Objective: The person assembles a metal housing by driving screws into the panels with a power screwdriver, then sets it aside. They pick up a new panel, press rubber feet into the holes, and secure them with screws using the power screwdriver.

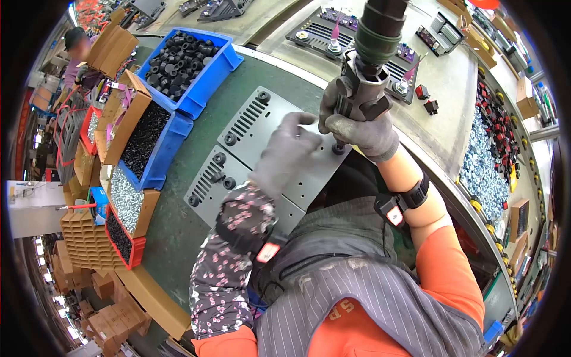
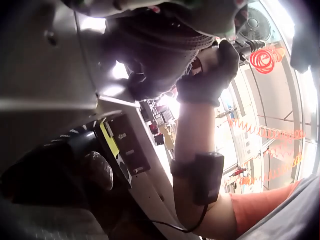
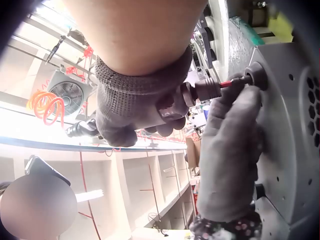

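Observation:
A grey metal panel [image 1: 250, 122] with slots and holes lies across the bench edge, black rubber feet [image 1: 230, 138] standing on it. My gloved right hand [image 1: 366, 131] grips a power screwdriver [image 1: 378, 41] held upright over the panel's right corner. In the right wrist view its bit [image 3: 227, 84] meets a rubber foot [image 3: 257, 75] on that corner. My gloved left hand [image 1: 286, 153], slightly blurred, is over the middle of the panel, fingers reaching toward the driver. In the right wrist view those fingers [image 3: 240, 112] extend fairly straight beside the bit and foot.
Blue bins of black rubber feet [image 1: 178, 65] and small black parts [image 1: 146, 140] stand left, beside a box of silver screws [image 1: 125, 199]. Beyond the bench edge are slotted panels with circuit boards [image 1: 321, 35] and a pile of silver and red parts [image 1: 491, 154].

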`<state>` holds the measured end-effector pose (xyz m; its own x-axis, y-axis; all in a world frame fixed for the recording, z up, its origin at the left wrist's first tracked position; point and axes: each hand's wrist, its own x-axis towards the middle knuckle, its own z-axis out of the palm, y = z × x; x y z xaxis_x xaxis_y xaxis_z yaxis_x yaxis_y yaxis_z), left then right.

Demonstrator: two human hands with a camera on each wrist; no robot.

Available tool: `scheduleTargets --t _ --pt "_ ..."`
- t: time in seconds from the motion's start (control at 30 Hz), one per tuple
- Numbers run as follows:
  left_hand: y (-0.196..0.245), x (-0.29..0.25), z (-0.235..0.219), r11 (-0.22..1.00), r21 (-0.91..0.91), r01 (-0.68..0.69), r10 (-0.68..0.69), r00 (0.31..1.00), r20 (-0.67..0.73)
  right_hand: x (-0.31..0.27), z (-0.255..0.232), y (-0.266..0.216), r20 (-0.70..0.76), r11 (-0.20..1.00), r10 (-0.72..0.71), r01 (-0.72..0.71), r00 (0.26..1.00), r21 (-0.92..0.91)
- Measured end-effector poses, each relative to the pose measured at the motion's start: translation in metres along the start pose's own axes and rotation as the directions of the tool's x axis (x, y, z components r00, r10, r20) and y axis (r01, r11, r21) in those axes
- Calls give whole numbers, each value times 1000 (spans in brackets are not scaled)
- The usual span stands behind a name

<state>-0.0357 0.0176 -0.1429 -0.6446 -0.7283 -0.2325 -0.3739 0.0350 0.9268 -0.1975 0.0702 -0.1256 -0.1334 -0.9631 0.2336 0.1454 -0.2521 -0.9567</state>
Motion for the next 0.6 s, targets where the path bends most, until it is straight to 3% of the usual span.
scheduleTargets --t 0.03,0.07,0.1,0.17,0.27,0.37,0.4,0.47,0.53,0.6 --pt "-1 -10 -12 951 -302 69 -73 997 -4 1 1 -1 4 1000 -8 8 1000 8" --pt "-1 -21 -23 810 -573 128 -146 989 15 1 3 -1 -9 999 -10 10 1000 -32" --pt "2 -34 -30 817 -563 126 -148 989 7 1 5 -1 -22 997 -14 12 1000 -71" --pt "10 -66 -40 577 -795 184 -303 953 1 3 9 -2 -35 999 -5 4 999 -44" --pt "-6 -108 -51 595 -761 258 -312 947 78 7 11 1 -36 1000 -16 15 999 -9" --pt "-30 -137 -50 539 -824 173 -259 965 34 6 9 2 -31 993 -113 113 993 -15" --pt "-37 -140 -47 534 -829 165 -262 965 24 4 17 -2 -87 984 -169 173 982 38" --pt "-47 -144 -37 682 -726 85 -261 956 -134 -7 34 -13 -121 940 -193 219 974 261" --pt "-45 -142 -31 668 -739 84 -262 956 -128 -24 52 -34 -67 909 -109 127 992 396" --pt "-43 -138 -24 486 -869 93 -262 964 -44 -34 73 -40 -12 821 -166 145 986 552"
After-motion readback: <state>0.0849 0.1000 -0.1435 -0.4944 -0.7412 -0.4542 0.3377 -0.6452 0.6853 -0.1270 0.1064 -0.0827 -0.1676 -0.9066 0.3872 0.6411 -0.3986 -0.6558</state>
